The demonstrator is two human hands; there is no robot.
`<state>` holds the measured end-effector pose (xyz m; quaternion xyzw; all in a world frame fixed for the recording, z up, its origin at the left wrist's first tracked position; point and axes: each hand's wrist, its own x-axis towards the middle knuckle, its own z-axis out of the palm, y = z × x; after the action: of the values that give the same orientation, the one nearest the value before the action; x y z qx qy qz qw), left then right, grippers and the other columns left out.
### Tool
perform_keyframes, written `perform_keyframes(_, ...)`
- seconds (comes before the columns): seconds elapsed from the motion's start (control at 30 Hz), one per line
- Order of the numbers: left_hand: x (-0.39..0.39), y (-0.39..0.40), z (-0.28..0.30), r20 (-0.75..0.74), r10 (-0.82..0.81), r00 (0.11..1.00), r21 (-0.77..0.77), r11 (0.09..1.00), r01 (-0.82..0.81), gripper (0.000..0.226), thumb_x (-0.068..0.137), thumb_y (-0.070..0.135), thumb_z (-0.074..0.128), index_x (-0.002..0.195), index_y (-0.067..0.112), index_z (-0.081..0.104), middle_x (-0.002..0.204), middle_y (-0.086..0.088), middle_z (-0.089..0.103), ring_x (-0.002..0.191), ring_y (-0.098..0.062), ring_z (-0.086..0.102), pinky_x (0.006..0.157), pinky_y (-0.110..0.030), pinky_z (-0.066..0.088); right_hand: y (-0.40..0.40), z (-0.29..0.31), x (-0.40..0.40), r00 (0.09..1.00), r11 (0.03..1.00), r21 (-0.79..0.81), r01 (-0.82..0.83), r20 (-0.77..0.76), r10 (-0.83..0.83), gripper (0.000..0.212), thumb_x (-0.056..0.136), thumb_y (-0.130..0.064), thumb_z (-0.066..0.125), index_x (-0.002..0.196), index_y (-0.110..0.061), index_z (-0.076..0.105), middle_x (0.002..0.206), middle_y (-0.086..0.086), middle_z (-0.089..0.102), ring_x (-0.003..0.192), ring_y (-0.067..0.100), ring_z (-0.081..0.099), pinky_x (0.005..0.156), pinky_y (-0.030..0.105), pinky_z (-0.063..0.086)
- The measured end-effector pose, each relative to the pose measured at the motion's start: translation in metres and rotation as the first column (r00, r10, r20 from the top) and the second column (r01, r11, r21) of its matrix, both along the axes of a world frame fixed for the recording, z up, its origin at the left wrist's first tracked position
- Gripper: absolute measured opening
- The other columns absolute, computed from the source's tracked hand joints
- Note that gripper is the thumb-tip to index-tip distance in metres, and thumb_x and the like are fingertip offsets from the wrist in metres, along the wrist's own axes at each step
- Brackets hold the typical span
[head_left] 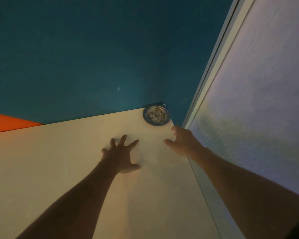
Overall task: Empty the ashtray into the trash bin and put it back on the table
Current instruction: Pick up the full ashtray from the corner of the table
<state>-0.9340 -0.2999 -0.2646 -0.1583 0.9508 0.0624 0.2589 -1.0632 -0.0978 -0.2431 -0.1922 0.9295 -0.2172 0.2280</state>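
Two bare forearms come in from the near edge and reach away over the pale desk (62, 169). The left hand (121, 155) is over the middle of the desk top with its fingers spread wide and the thumb out to the right; it holds nothing, and whether the fingertips touch the surface cannot be told. The right hand (183, 142) is farther and to the right, at the desk's right edge, its fingers loosely curled and parted, thumb pointing left, also empty.

The ashtray (157, 114), a round metal dish, sits on the far right corner of the desk, just beyond the right hand and apart from it. Its bowl is filled with grey, speckled ash and butts.

Behind the desk rises a dark teal wall (93, 49), with an orange panel (5, 122) at the far left. Along the right side runs a pale frame and a frosted, whitish pane (266, 83).
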Motion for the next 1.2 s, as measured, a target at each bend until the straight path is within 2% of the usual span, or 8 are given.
perform_keyframes(0.17, -0.038, -0.011, -0.002, 0.009, 0.029, 1.000, 0.008, 1.000, -0.029, 0.111, 0.063, 0.078, 0.064, 0.149, 0.051, -0.001, 0.164, 0.004, -0.009, 0.146, -0.045, 0.000, 0.104, -0.073, 0.029, -0.015, -0.016, -0.041, 0.980, 0.973, -0.119, 0.199, 0.010, -0.199, 0.044, 0.090, -0.037, 0.062, 0.123, -0.011, 0.053, 0.115, 0.010, 0.063, 0.103, 0.024, 0.058, 0.077, 0.026, 0.039)
perform_keyframes(0.27, -0.052, -0.015, -0.004, 0.001, 0.049, 0.999, 0.010, 0.999, -0.049, 0.112, 0.062, 0.078, 0.064, 0.149, 0.051, -0.001, 0.164, 0.004, -0.010, 0.146, -0.046, -0.002, 0.103, -0.075, 0.027, -0.024, -0.023, -0.059, 0.968, 0.960, -0.126, 0.251, 0.017, -0.251, 0.029, 0.088, -0.034, 0.060, 0.099, -0.007, 0.061, 0.094, 0.007, 0.068, 0.087, 0.022, 0.066, 0.066, 0.031, 0.048)
perform_keyframes(0.43, -0.067, -0.023, -0.008, 0.001, 0.066, 0.998, 0.017, 0.998, -0.066, 0.116, 0.058, 0.080, 0.066, 0.148, 0.052, -0.001, 0.164, 0.005, -0.011, 0.146, -0.047, -0.004, 0.102, -0.077, 0.025, -0.035, -0.030, -0.075, 0.917, 0.893, -0.219, 0.392, 0.168, -0.362, 0.030, 0.092, -0.033, 0.062, 0.094, -0.004, 0.067, 0.069, 0.004, 0.072, 0.055, 0.012, 0.070, 0.073, 0.030, 0.059)
perform_keyframes(0.6, -0.075, -0.026, -0.011, 0.009, 0.071, 0.997, 0.018, 0.997, -0.071, 0.119, 0.054, 0.081, 0.067, 0.147, 0.054, -0.003, 0.163, 0.005, -0.012, 0.145, -0.048, -0.005, 0.101, -0.078, 0.026, -0.046, -0.034, -0.085, 0.890, 0.849, -0.276, 0.450, 0.216, -0.401, 0.050, 0.094, -0.052, 0.055, 0.084, -0.004, 0.068, 0.067, 0.008, 0.075, 0.058, 0.020, 0.074, 0.070, 0.029, 0.061)
perform_keyframes(0.77, -0.073, -0.026, -0.012, -0.001, 0.066, 0.998, 0.011, 0.998, -0.066, 0.119, 0.054, 0.081, 0.065, 0.146, 0.055, -0.004, 0.163, 0.007, -0.010, 0.145, -0.047, -0.003, 0.101, -0.077, 0.028, -0.055, -0.041, -0.094, 0.879, 0.838, -0.268, 0.475, 0.191, -0.437, 0.049, 0.097, -0.050, 0.051, 0.078, -0.006, 0.064, 0.054, 0.004, 0.067, 0.032, 0.006, 0.059, 0.032, 0.008, 0.035)
perform_keyframes(0.93, -0.073, -0.025, -0.009, 0.006, 0.064, 0.998, 0.004, 0.998, -0.064, 0.118, 0.055, 0.081, 0.066, 0.147, 0.054, -0.004, 0.163, 0.006, -0.009, 0.145, -0.047, -0.002, 0.100, -0.077, 0.029, -0.061, -0.042, -0.100, 0.895, 0.868, -0.219, 0.446, 0.112, -0.431, 0.046, 0.098, -0.043, 0.051, 0.064, -0.011, 0.054, 0.045, -0.004, 0.053, 0.029, -0.003, 0.052, 0.027, 0.010, 0.029)
perform_keyframes(1.1, -0.073, -0.024, -0.006, 0.007, 0.063, 0.998, -0.003, 0.998, -0.063, 0.117, 0.056, 0.080, 0.065, 0.147, 0.054, -0.003, 0.163, 0.006, -0.008, 0.145, -0.047, 0.000, 0.100, -0.076, 0.030, -0.063, -0.046, -0.103, 0.873, 0.847, -0.214, 0.487, 0.145, -0.465, 0.034, 0.095, -0.039, 0.057, 0.080, -0.009, 0.063, 0.061, -0.002, 0.055, 0.050, 0.006, 0.051, 0.035, 0.017, 0.034)
perform_keyframes(1.2, -0.072, -0.023, -0.006, 0.002, 0.055, 0.998, -0.013, 0.998, -0.055, 0.116, 0.056, 0.080, 0.065, 0.147, 0.054, -0.003, 0.163, 0.006, -0.008, 0.144, -0.046, 0.001, 0.100, -0.075, 0.031, -0.062, -0.048, -0.104, 0.859, 0.835, -0.205, 0.511, 0.130, -0.494, 0.036, 0.094, -0.039, 0.058, 0.070, -0.013, 0.057, 0.065, 0.000, 0.059, 0.051, 0.007, 0.051, 0.037, 0.020, 0.033)
